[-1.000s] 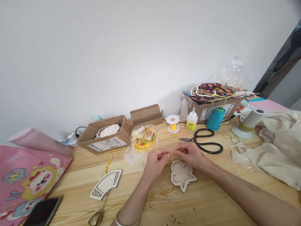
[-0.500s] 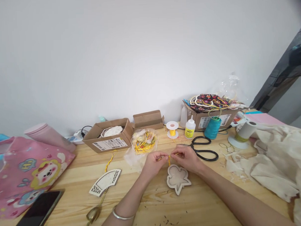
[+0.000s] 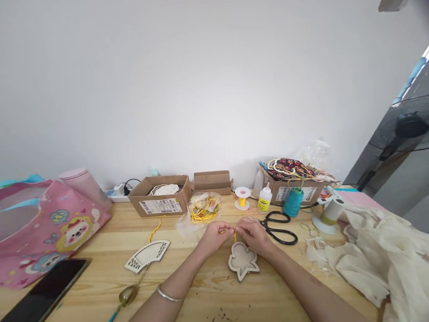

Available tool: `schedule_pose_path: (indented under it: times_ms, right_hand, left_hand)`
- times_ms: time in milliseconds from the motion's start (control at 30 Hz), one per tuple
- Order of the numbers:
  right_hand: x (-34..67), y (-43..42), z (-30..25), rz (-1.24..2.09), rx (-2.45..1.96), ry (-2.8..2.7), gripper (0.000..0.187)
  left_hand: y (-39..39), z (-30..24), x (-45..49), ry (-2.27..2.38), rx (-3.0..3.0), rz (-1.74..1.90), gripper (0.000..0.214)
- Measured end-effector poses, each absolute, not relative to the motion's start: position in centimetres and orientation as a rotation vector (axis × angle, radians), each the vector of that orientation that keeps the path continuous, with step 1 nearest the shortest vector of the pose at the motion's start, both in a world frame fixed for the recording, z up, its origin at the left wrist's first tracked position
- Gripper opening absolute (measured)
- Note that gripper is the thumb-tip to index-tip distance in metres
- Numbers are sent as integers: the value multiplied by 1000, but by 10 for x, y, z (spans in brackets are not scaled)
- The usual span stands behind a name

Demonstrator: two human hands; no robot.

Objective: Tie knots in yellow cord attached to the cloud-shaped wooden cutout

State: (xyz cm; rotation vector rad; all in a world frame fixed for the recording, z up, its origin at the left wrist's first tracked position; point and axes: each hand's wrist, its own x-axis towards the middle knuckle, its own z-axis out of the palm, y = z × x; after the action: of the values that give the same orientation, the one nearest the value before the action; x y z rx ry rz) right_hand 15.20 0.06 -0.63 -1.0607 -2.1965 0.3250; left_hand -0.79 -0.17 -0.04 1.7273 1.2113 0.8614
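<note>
Both hands meet in the middle of the table over a short yellow cord [image 3: 235, 236]. My left hand [image 3: 216, 235] pinches the cord from the left side. From the right, my right hand [image 3: 252, 234] pinches it too, its fingertips close to the left ones. Below them the cord runs to the top of a pale wooden flower-shaped frame [image 3: 243, 260], which lies on the table with a pointed end toward me. Black-handled scissors [image 3: 280, 228] lie beside my right hand, their blades partly hidden behind it.
A fan-shaped wooden piece [image 3: 148, 256] and a spoon [image 3: 128, 294] lie left. Behind stand a cardboard box [image 3: 160, 206], a bag of yellow cords [image 3: 204, 209], a yellow thread spool [image 3: 242, 198], a glue bottle [image 3: 264, 197] and a teal thread cone [image 3: 293, 203]. Cream cloth [image 3: 365, 254] covers the right.
The camera view has shifted, so the table things appear slightly moved. My fingers stay together on the yellow cord, and the flower-shaped frame has turned a little.
</note>
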Motion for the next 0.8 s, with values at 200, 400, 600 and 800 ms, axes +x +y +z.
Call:
schedule_pose_path:
  times_ms: [200, 400, 600, 800]
  right_hand:
    - [151, 1, -10, 294, -1070, -2143, 24]
    - [151, 2, -12, 337, -1072, -2037, 16]
    - [151, 2, -11, 588, -1062, -1929, 20]
    - [146, -1, -11, 743, -1074, -1846, 24]
  left_hand:
    - [-2, -2, -11, 1211, 1774, 887, 25]
    - [-5, 1, -10, 1207, 1776, 920, 23]
    - [-3, -2, -8, 1211, 1767, 919, 24]
    - [-4, 0, -12, 1149, 1708, 934, 27]
